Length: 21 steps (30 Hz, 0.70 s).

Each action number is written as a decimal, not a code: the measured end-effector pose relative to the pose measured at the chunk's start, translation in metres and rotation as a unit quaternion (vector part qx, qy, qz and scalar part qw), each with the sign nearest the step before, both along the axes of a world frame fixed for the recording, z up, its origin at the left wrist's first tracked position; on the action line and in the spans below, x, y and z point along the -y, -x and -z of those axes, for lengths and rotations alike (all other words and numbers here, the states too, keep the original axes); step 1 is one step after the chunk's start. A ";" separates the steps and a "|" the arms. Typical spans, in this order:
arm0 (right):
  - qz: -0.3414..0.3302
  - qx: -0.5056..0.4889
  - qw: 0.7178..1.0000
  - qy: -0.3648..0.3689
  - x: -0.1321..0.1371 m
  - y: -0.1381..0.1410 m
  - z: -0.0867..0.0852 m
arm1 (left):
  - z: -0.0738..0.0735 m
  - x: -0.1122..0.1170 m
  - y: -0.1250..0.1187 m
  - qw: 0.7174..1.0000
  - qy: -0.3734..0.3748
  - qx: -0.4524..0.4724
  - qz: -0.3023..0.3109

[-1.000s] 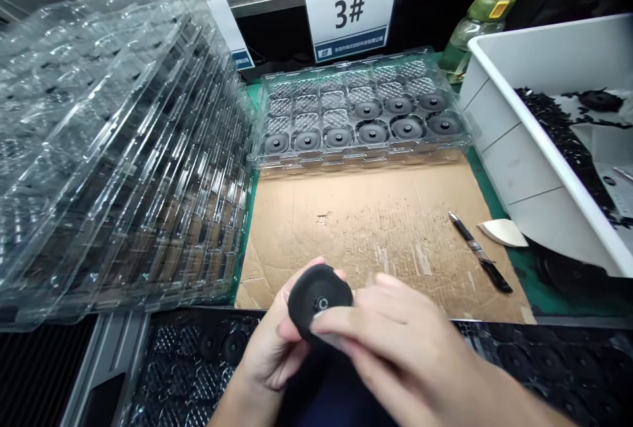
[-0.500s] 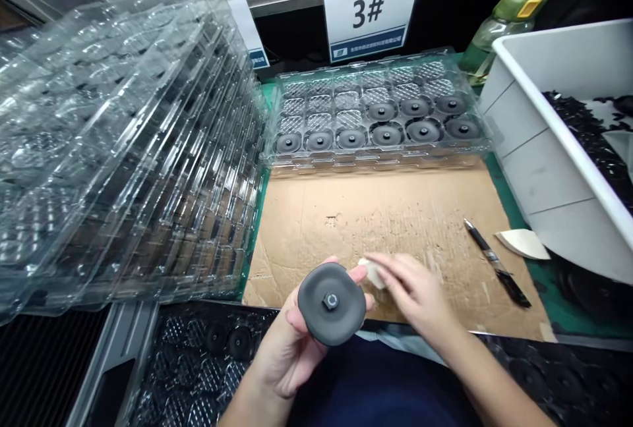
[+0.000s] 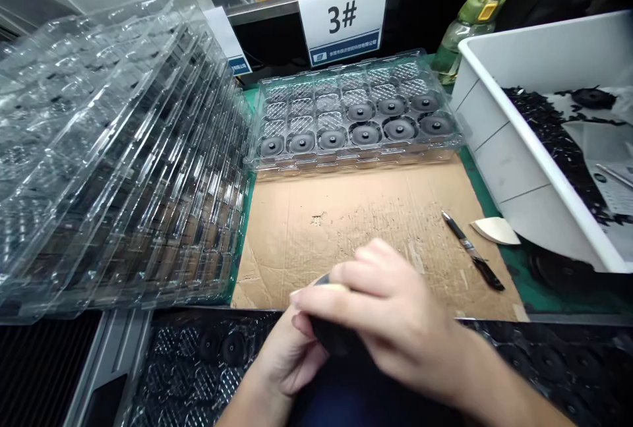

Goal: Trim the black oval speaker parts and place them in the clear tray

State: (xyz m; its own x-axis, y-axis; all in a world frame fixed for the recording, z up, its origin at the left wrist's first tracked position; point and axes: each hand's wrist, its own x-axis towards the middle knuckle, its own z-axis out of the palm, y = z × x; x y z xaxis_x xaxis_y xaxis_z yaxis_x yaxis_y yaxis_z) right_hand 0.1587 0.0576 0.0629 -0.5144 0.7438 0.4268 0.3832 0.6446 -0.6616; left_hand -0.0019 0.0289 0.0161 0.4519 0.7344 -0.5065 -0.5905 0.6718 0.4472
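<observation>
My left hand [image 3: 287, 358] holds a round black disc part [image 3: 333, 340] from below, near the front edge of the cardboard sheet [image 3: 356, 216]. My right hand [image 3: 390, 321] lies over the top of the disc with its fingers closed on it, hiding most of it. A pale edge shows under the right fingertips; I cannot make out what it is. Beyond the cardboard lies a clear plastic tray [image 3: 297, 107] with several of the same black discs in its near pockets.
A tall slanted stack of clear trays [image 3: 113, 150] fills the left. A white bin [image 3: 519, 150] with black parts stands at the right. A pen [image 3: 472, 259] and a paper scrap [image 3: 497, 230] lie beside it. A dark tray [image 3: 198, 361] sits at the front left. A sign [image 3: 343, 18] reads 3#.
My right hand came back from the cardboard and closed over the disc, which was in plain view half a second ago. My left hand has kept hold of the disc.
</observation>
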 end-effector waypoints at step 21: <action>0.193 -0.013 0.953 0.233 0.016 -0.020 0.113 | 0.005 -0.007 0.007 0.995 -0.037 0.047 -0.074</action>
